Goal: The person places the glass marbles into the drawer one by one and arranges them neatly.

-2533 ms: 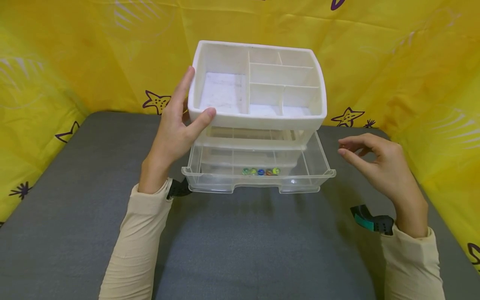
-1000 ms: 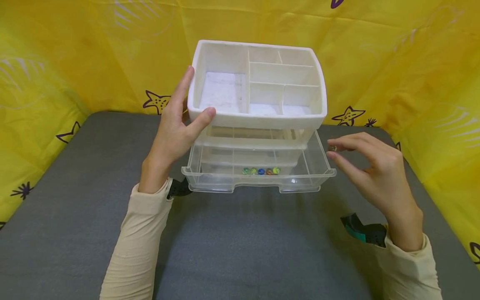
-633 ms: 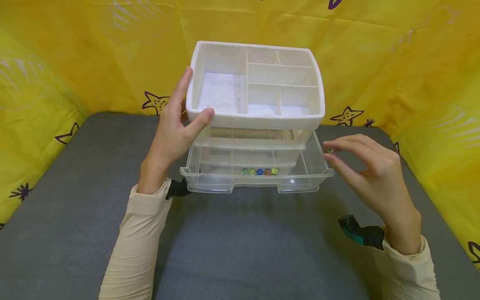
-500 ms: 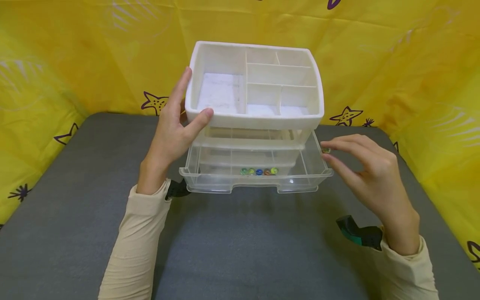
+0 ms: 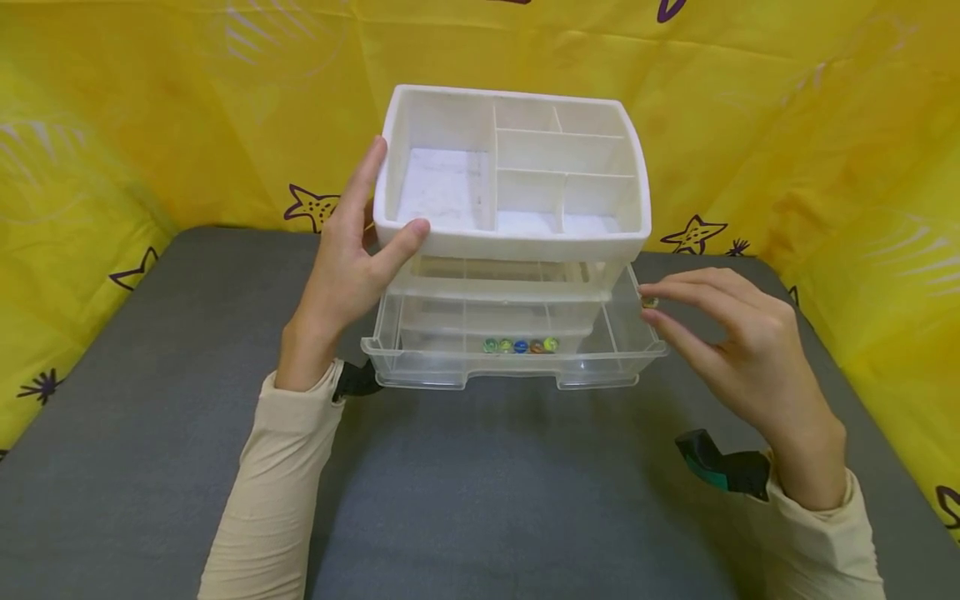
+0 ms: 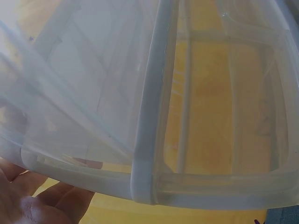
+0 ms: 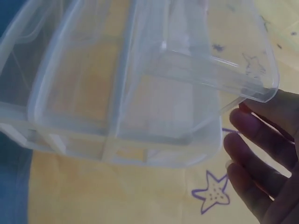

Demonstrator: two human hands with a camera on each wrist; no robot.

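A white plastic desktop organizer (image 5: 510, 246) with a divided top stands on the grey table. My left hand (image 5: 345, 250) grips its upper left side, thumb on the front rim and fingers along the side; some fingers (image 6: 60, 198) show in the left wrist view. Below the top, a clear drawer (image 5: 420, 367) is pulled out toward me. Several glass marbles (image 5: 521, 346) lie in a row near its front, green, yellow, blue and brownish. Beside the drawer's right wall, my right hand (image 5: 742, 342) pinches a small greenish-brown marble (image 5: 650, 302) between thumb and fingertips. The right wrist view does not clearly show that marble.
Yellow patterned cloth (image 5: 750, 125) walls in the back and sides of the grey table (image 5: 480, 500). The open top tray has one large compartment (image 5: 442, 183) on the left and several small ones on the right. Dark wrist-camera mounts (image 5: 723, 467) stick out from the sleeves.
My right hand has moved left to the drawer's right wall, and the marble has come into view between its fingertips. The left hand keeps its hold; organizer and row of marbles look unchanged.
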